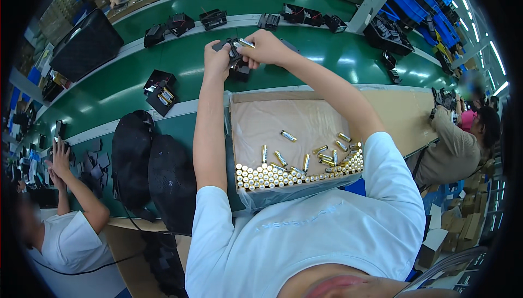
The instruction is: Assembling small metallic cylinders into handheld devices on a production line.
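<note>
Both arms stretch forward over the green work surface. My left hand (pixel 216 61) grips a small black plastic battery case (pixel 238 72) from its left side. At the case's upper right, my right hand (pixel 267 49) is closed on a AA-type battery (pixel 246 43), with fingers bent close to the case. How far the battery sits in the case is hidden by the fingers. Below my forearms lies a shallow cardboard box (pixel 267 114) lined with clear plastic. Rows of gold-and-silver batteries (pixel 256 178) stand along its near side, and several lie loose.
To the left, an open black case (pixel 161 93) holds batteries. More black cases (pixel 213 19) line the far ledge. A black bag (pixel 169 172) lies beside my left arm. Other people work at left, right and far side. A black bin (pixel 87 44) stands far left.
</note>
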`<act>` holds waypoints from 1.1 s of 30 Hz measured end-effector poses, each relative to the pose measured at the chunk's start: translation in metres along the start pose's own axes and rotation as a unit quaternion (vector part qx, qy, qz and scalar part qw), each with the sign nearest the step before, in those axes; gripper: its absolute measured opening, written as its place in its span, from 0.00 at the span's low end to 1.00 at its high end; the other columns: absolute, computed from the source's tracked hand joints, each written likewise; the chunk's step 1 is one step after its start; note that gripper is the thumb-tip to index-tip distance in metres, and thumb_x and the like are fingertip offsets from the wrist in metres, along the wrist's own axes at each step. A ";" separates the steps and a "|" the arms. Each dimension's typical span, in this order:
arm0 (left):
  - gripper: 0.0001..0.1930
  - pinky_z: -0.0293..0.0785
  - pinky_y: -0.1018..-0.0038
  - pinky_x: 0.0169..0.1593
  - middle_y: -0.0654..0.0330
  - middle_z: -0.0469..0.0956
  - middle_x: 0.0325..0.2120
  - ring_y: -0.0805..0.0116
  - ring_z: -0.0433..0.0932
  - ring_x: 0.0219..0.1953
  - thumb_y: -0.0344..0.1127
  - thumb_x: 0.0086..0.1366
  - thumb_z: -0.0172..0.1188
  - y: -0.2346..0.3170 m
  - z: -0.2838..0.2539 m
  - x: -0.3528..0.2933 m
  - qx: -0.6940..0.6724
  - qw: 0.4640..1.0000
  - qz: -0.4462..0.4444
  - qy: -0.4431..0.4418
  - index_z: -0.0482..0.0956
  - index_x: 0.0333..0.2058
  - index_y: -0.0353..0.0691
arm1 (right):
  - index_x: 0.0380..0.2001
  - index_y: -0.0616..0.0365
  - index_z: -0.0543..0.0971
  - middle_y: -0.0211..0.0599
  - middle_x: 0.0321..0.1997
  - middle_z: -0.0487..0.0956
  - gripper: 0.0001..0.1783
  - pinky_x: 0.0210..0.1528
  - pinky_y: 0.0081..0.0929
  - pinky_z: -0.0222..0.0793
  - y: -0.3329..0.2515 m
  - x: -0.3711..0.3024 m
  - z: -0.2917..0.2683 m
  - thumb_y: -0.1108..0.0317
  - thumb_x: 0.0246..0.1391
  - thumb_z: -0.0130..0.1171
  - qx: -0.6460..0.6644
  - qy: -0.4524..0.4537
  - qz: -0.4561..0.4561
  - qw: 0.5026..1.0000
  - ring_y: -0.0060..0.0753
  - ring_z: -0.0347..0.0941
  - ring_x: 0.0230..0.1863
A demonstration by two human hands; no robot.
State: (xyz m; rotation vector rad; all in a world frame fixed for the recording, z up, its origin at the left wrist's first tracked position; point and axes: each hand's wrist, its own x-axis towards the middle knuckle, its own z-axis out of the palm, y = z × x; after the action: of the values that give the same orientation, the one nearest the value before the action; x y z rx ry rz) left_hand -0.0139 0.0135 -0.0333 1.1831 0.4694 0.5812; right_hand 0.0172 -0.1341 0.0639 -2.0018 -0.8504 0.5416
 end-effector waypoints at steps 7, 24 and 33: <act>0.25 0.81 0.58 0.38 0.41 0.68 0.46 0.51 0.75 0.43 0.25 0.61 0.56 0.020 -0.004 -0.004 -0.071 0.993 -0.095 -0.027 0.60 0.56 0.34 | 0.27 0.64 0.82 0.32 0.15 0.75 0.11 0.16 0.19 0.65 -0.003 0.016 0.004 0.66 0.55 0.58 -0.155 -0.031 0.002 0.987 0.21 0.64 0.11; 0.37 0.80 0.58 0.40 0.40 0.64 0.48 0.48 0.75 0.43 0.23 0.51 0.66 0.024 -0.036 0.006 -0.012 0.993 -0.083 -0.080 0.56 0.58 0.37 | 0.43 0.60 0.82 0.34 0.20 0.76 0.16 0.19 0.16 0.63 0.005 0.086 0.009 0.62 0.57 0.58 -0.161 -0.014 -0.102 0.981 0.21 0.68 0.17; 0.35 0.79 0.63 0.38 0.42 0.70 0.44 0.52 0.77 0.39 0.21 0.49 0.66 0.025 -0.051 0.012 0.079 0.997 -0.002 -0.009 0.59 0.56 0.37 | 0.48 0.63 0.80 0.37 0.27 0.78 0.22 0.21 0.20 0.67 0.042 0.115 0.057 0.56 0.57 0.58 0.090 -0.014 0.044 0.995 0.25 0.69 0.19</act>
State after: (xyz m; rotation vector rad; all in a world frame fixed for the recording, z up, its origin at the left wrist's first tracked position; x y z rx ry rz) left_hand -0.0408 0.0639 -0.0261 1.3366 0.5085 0.5376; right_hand 0.0725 -0.0342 -0.0083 -1.8770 -0.7078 0.6743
